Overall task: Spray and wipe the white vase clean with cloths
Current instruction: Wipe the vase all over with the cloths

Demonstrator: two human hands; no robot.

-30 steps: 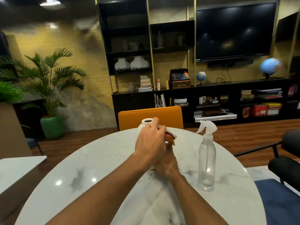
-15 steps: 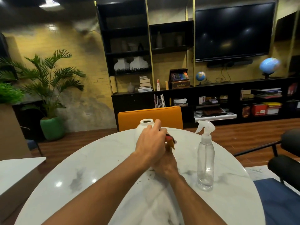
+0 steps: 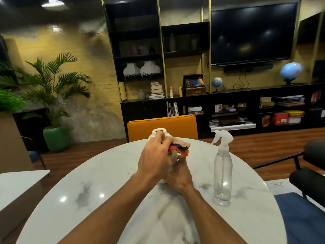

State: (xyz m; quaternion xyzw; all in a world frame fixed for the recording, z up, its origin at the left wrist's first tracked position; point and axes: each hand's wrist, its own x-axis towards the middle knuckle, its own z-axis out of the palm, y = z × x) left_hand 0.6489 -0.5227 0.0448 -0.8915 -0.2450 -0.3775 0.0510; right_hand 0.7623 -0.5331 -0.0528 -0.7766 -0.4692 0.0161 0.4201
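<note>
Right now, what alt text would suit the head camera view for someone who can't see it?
Two hands work on a white vase on a marble table: the left hand grips its neck, the right hand holds a multicoloured cloth against it. A clear spray bottle stands upright to the right.

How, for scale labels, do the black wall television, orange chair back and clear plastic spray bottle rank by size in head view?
Largest first:
black wall television
orange chair back
clear plastic spray bottle, though nearest

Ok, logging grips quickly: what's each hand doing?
Left hand: grips the white ceramic vase near its rim.
Right hand: holds the multicoloured cloth against it.
</note>
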